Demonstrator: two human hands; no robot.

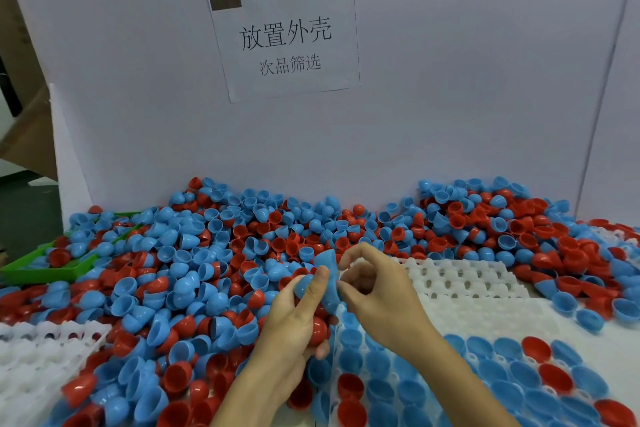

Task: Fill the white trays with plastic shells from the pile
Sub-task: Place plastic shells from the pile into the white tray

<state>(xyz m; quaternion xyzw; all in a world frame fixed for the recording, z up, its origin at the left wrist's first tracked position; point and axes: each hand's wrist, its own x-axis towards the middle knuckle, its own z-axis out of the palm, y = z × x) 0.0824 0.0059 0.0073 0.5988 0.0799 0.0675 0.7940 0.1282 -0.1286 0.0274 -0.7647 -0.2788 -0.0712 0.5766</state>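
Observation:
A big pile of blue and red plastic shells (221,253) covers the table in front of the white back wall. My left hand (298,319) grips a handful of shells, a blue one under the thumb and a red one (317,331) in the palm. My right hand (375,291) pinches a blue shell (329,267) by its rim, right beside the left thumb. Under the right forearm lies a white tray (467,308); its near rows hold blue and red shells, its far rows show bare cups.
Another white tray (31,354) lies at the near left, partly under shells. A green tray (45,272) sits at the far left, half buried. A paper sign (285,40) hangs on the wall. More shells spill along the right side (571,263).

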